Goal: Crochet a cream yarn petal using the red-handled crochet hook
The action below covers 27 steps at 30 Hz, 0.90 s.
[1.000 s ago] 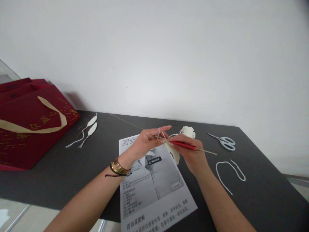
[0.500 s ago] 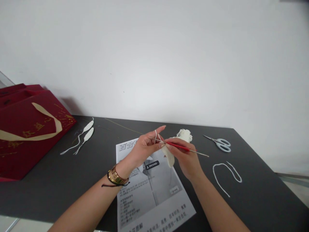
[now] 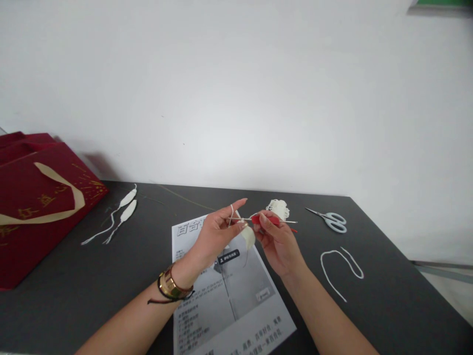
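Observation:
My left hand (image 3: pixel 218 230) pinches a small cream crocheted piece (image 3: pixel 248 237) between thumb and fingers, its index finger stretched out with white yarn (image 3: pixel 232 212) looped over it. In my right hand (image 3: pixel 276 241) is a crochet hook with a red handle (image 3: pixel 266 220), gripped by thumb and fingers. The hook's thin metal shaft points left and meets the top of the crocheted piece. Both hands hang over a printed pattern sheet (image 3: pixel 254 305). Just behind the right hand lies a bundle of cream yarn (image 3: pixel 279 209).
Two white leaf-shaped crocheted pieces (image 3: pixel 128 211) with yarn tails lie at the left, beside a red gift bag (image 3: pixel 40 197). Scissors (image 3: pixel 334 222) and a loose piece of white yarn (image 3: pixel 325 266) rest on the dark table (image 3: pixel 377 236) at the right. A white wall rises behind.
My right hand has turned, so the hook now lies nearly level instead of slanting down to the right. The crocheted piece has swung a little up and left. The whole view has shifted slightly.

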Available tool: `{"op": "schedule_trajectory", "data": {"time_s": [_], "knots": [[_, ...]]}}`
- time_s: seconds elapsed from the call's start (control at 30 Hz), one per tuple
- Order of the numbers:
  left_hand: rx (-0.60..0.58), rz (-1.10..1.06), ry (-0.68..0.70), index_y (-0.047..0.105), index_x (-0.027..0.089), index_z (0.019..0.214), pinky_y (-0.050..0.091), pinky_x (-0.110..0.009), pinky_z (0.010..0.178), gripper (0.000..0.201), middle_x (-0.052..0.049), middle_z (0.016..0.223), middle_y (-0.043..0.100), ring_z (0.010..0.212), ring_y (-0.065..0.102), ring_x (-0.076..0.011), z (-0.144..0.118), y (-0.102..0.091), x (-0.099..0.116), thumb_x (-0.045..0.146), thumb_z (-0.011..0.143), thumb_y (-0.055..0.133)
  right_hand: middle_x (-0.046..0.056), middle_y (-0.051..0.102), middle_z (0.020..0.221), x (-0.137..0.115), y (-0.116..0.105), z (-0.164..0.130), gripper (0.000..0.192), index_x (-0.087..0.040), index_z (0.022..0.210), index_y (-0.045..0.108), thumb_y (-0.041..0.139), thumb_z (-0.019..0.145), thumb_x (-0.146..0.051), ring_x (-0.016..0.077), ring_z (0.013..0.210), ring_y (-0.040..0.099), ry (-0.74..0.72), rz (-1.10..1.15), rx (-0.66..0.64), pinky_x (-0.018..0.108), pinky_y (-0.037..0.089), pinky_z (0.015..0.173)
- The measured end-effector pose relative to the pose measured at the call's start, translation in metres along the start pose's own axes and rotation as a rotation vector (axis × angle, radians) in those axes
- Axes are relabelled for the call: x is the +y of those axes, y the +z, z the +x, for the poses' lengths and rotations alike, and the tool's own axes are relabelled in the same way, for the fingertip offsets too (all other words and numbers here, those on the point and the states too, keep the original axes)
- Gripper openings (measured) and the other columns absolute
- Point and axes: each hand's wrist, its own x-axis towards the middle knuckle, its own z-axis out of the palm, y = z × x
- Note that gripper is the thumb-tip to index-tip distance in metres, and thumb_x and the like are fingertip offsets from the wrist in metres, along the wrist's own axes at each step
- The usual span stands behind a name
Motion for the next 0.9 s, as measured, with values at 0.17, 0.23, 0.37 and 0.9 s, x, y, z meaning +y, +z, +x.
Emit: {"op": "schedule_trajectory", "data": {"time_s": [0.17, 0.23, 0.37, 0.9], "knots": [[0.065, -0.049, -0.013, 0.06, 0.023, 0.123, 0.043, -0.02, 0.065, 0.055, 0.003, 0.072, 0.061, 0.067, 0.051, -0.0081, -0.003, 0.005, 0.003, 0.019, 0.07, 0.073, -0.001, 0.07, 0.075, 0.002, -0.001, 0.001, 0.017, -0.017, 0.08, 0.067, 0.079, 0.069, -0.024, 0.0055, 0.059, 0.059, 0.056, 0.079, -0.014, 0.016, 0.053, 0.06], [0.055, -0.057, -0.019, 0.059, 0.023, 0.124, 0.043, -0.02, 0.065, 0.057, 0.003, 0.072, 0.061, 0.066, 0.051, -0.0081, -0.004, 0.006, 0.005, 0.019, 0.07, 0.073, -0.001, 0.069, 0.074, 0.002, -0.001, 0.001, 0.017, -0.017, 0.078, 0.067, 0.079, 0.069, -0.024, 0.0051, 0.058, 0.058, 0.072, 0.098, -0.017, 0.015, 0.054, 0.06], [0.03, -0.054, -0.021, 0.059, 0.025, 0.124, 0.043, -0.02, 0.065, 0.055, 0.005, 0.069, 0.058, 0.064, 0.05, -0.0071, -0.005, 0.004, 0.006, 0.017, 0.072, 0.072, -0.001, 0.07, 0.074, 0.001, -0.002, 0.002, 0.018, -0.015, 0.078, 0.068, 0.08, 0.068, -0.025, 0.0048, 0.057, 0.058, 0.085, 0.101, -0.009, 0.014, 0.054, 0.058], [-0.05, 0.011, -0.024, 0.066, 0.024, 0.114, 0.042, -0.024, 0.07, 0.042, 0.0, 0.084, 0.064, 0.075, 0.056, -0.012, -0.006, 0.002, 0.007, 0.017, 0.073, 0.072, -0.002, 0.066, 0.068, -0.021, -0.007, 0.004, 0.015, -0.018, 0.071, 0.066, 0.077, 0.071, -0.029, 0.0102, 0.062, 0.062, -0.171, -0.149, -0.106, 0.026, 0.059, 0.065]]}}
